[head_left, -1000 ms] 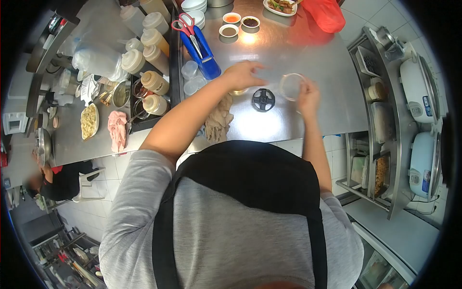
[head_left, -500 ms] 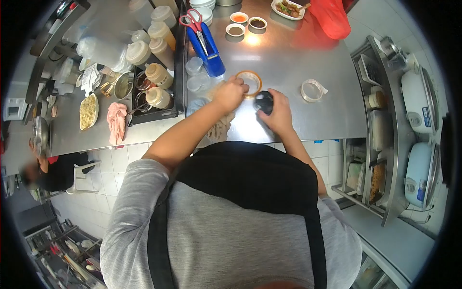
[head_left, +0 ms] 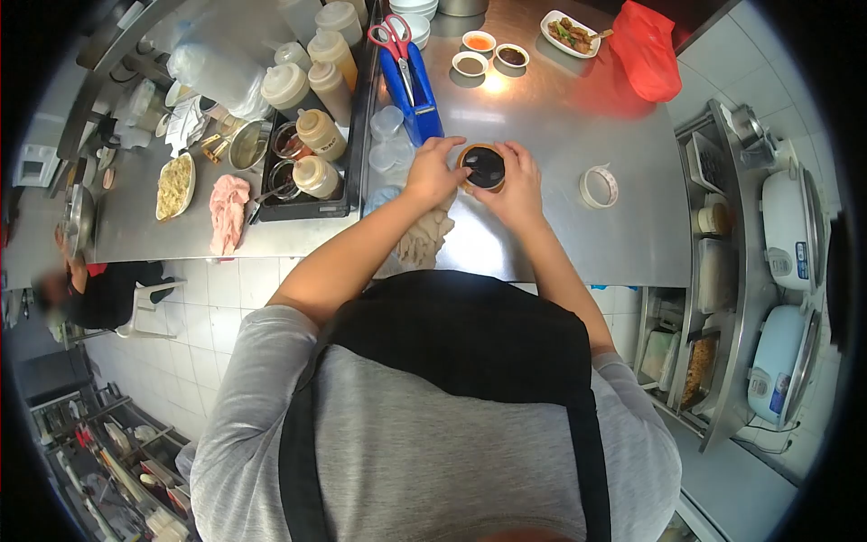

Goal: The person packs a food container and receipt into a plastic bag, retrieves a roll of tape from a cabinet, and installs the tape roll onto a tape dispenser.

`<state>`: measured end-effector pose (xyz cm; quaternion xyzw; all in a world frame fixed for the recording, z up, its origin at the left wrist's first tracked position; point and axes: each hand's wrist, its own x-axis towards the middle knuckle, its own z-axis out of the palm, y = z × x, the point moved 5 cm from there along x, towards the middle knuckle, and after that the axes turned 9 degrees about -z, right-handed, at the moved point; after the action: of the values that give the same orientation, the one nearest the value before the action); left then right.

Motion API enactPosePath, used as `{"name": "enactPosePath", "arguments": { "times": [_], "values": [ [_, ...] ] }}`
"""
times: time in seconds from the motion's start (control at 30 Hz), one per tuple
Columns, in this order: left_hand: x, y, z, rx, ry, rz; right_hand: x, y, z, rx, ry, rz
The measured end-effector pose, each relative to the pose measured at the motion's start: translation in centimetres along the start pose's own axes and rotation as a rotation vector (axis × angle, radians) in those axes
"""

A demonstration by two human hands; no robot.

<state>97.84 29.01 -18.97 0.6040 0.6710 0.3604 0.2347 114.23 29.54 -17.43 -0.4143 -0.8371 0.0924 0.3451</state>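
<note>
Both hands meet at a roll of amber tape (head_left: 490,188) with a black round core (head_left: 484,166) inside its ring, above the steel table (head_left: 551,226). My left hand (head_left: 435,172) grips the roll's left side, thumb on the core. From the right, my right hand (head_left: 517,185) has its fingers curved round the same roll. A pale empty ring (head_left: 599,187) lies on the table to the right. Behind my left hand is the blue tape dispenser (head_left: 421,113), with red-handled scissors (head_left: 398,56) resting on it. A beige cloth (head_left: 426,237) lies under my left forearm.
Three sauce dishes (head_left: 512,56), a plate of food (head_left: 571,36) and a red bag (head_left: 647,50) are at the back. Squeeze bottles (head_left: 320,134) stand in a black tray on the left. Racks (head_left: 713,271) line the right. A person (head_left: 86,294) is at far left.
My right hand has left the pale ring on the table and taken hold of the black core. My left hand has brought the amber roll to it, and the core now sits inside the roll.
</note>
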Motion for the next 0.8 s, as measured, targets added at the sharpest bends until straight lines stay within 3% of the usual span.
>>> {"name": "enactPosePath", "arguments": {
  "times": [0.2, 0.3, 0.4, 0.5, 0.6, 0.7, 0.8],
  "values": [
    [1.0, 0.6, 1.1, 0.155, -0.109, -0.049, 2.1, 0.9, 0.8, -0.081, -0.440, 0.159],
    [1.0, 0.2, 1.3, 0.137, -0.161, -0.077, 2.4, 2.0, 0.5, 0.160, -0.250, 0.089],
    [0.8, 0.3, 1.2, 0.154, -0.153, 0.018, 2.2, 1.9, 0.2, 0.087, -0.386, -0.031],
    [0.5, -0.3, 1.8, 0.132, -0.200, 0.021, 0.3, 2.4, 2.5, 0.068, -0.492, 0.005],
    [0.3, 1.0, 0.7, 0.143, -0.173, 0.091, 0.6, 2.2, 0.9, 0.168, -0.311, 0.046],
    [1.0, 1.8, 0.7, 0.146, -0.099, 0.138, 2.8, 1.4, -0.1, 0.107, -0.234, -0.046],
    [1.3, 1.0, 1.8, 0.242, -0.246, 0.069, 2.8, 2.1, 1.9, -0.030, -0.490, 0.004]
  ]
}}
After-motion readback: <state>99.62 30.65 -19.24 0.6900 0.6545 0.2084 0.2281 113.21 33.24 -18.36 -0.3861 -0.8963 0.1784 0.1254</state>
